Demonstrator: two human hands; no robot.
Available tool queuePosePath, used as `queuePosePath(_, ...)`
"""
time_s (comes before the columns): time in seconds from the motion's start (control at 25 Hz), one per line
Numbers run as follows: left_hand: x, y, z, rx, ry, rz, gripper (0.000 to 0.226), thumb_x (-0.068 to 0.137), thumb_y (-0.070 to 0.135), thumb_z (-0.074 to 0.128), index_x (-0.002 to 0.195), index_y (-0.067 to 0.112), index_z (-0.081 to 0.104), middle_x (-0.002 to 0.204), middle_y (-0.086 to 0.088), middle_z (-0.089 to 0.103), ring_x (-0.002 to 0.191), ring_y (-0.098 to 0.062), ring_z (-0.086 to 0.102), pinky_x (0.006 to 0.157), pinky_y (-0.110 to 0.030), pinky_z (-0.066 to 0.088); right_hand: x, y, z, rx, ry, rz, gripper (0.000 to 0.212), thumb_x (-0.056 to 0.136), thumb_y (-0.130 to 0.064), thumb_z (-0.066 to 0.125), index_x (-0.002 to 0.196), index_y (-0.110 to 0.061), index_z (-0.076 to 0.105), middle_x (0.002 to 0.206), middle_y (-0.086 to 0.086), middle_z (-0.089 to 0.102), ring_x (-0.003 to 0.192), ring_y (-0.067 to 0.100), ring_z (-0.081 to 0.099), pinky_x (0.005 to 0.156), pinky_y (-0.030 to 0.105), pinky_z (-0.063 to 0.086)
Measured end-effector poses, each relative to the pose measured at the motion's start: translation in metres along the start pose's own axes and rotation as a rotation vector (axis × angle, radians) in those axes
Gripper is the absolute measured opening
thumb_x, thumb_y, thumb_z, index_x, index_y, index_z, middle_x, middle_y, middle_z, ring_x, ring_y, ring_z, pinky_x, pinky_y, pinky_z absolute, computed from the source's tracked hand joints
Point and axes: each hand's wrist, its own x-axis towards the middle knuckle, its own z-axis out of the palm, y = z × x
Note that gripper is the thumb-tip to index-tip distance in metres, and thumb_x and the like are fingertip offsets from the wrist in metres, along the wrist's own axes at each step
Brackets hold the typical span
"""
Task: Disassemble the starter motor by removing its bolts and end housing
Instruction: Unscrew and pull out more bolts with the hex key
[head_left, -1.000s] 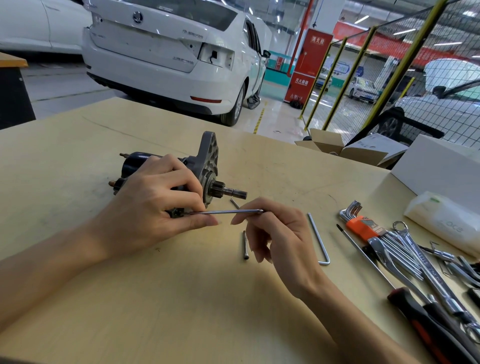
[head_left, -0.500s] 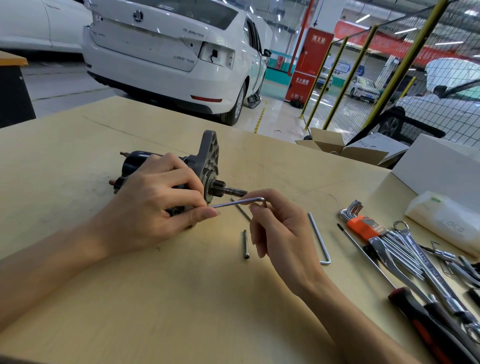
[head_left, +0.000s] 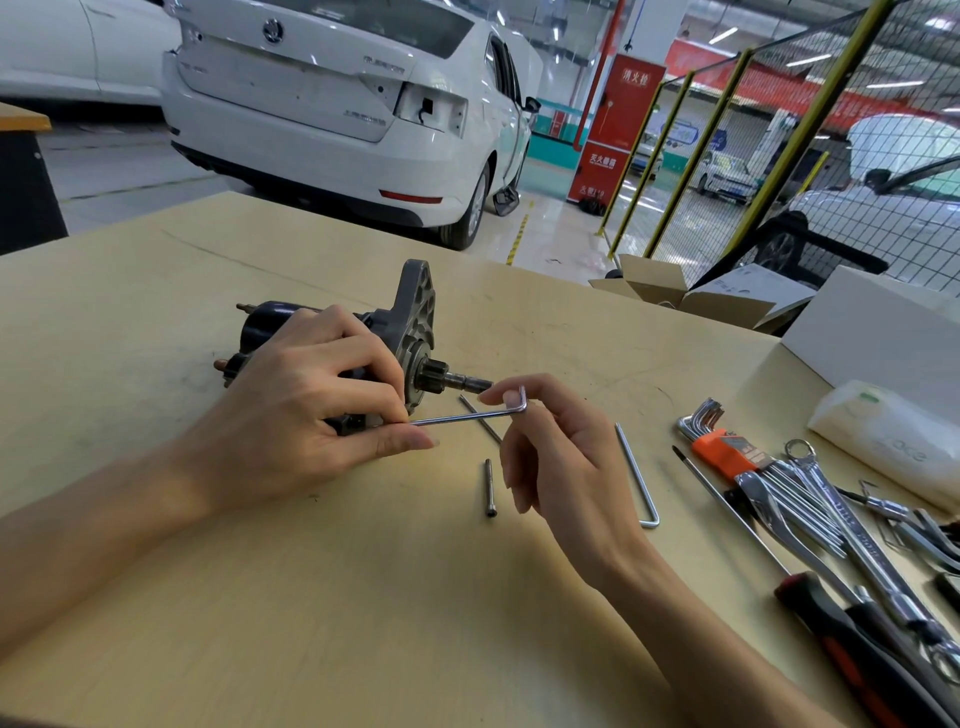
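The starter motor (head_left: 332, 348) is laid on its side on the tan table (head_left: 363, 597), left of centre, w/ the grey end housing (head_left: 415, 306) facing right and the pinion shaft (head_left: 462, 379) stuck out toward the right hand (head_left: 561, 462). The motor body is gripped from above by the left hand (head_left: 306, 400), fingers curled round it, thumb and forefinger closed near the lower edge where the long end of a hex key (head_left: 467, 415) is seated. The key's short bent end is pinched by the right hand betw. thumb and forefinger, the other fingers loosely curled below.

Two loose bolts are seen on the table: one (head_left: 489, 487) just beside the right hand, nearly upright in view, another (head_left: 480, 418) partly hidden behind the key. A larger hex key (head_left: 638, 475) is laid right of the hand. Further right, a hex key set in an orange holder (head_left: 727, 452), chrome spanners (head_left: 841, 525) and a red/black handled tool (head_left: 857, 654) are spread. A white car (head_left: 337, 104) is parked beyond the table.
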Motion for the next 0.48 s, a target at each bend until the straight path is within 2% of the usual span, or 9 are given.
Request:
queuePosePath(0.08, 0.0, -0.0002, 0.0001, -0.003, -0.004, -0.001, 0.034, 0.085, 0.05, 0.064, 0.069, 0.022, 0.075, 0.084, 0.01, 0.065, 0.086, -0.018, 0.055, 0.074, -0.045, 0.042, 0.0002, -0.0007, -0.0009, 0.064, -0.017, 0.003, 0.035, 0.104, -0.024, 0.041, 0.085, -0.009, 0.067, 0.049, 0.007, 0.051, 0.039, 0.015, 0.042, 0.042, 0.018, 0.034)
queuePosePath(0.2, -0.0004, -0.0005, -0.0003, 0.008, -0.009, 0.011, 0.034, 0.084, 0.05, 0.064, 0.07, 0.022, 0.075, 0.084, 0.009, 0.065, 0.087, -0.019, 0.056, 0.074, -0.045, 0.043, -0.0007, -0.0027, -0.0026, 0.138, -0.109, 0.03, 0.059, 0.099, -0.044, 0.036, 0.064, -0.006, 0.064, 0.044, 0.009, 0.048, 0.038, 0.016, 0.042, 0.043, 0.018, 0.035)
queuePosePath(0.32, -0.0002, -0.0005, -0.0012, 0.013, -0.011, 0.013, 0.034, 0.085, 0.05, 0.063, 0.07, 0.022, 0.075, 0.084, 0.009, 0.066, 0.087, -0.02, 0.057, 0.073, -0.045, 0.043, -0.0032, -0.0027, -0.0001, 0.06, -0.183, 0.02, 0.06, 0.1, -0.042, 0.045, 0.059, -0.001, 0.058, 0.043, 0.008, 0.047, 0.038, 0.013, 0.042, 0.044, 0.016, 0.035)
queuePosePath(0.48, 0.0001, -0.0008, -0.0007, 0.035, -0.007, 0.014, 0.033, 0.083, 0.05, 0.065, 0.073, 0.02, 0.074, 0.084, 0.009, 0.066, 0.086, -0.021, 0.057, 0.072, -0.046, 0.044, -0.0029, -0.0004, 0.0018, 0.014, -0.164, 0.009, 0.055, 0.097, -0.039, 0.047, 0.062, 0.003, 0.052, 0.044, 0.01, 0.045, 0.037, 0.011, 0.04, 0.043, 0.015, 0.034)
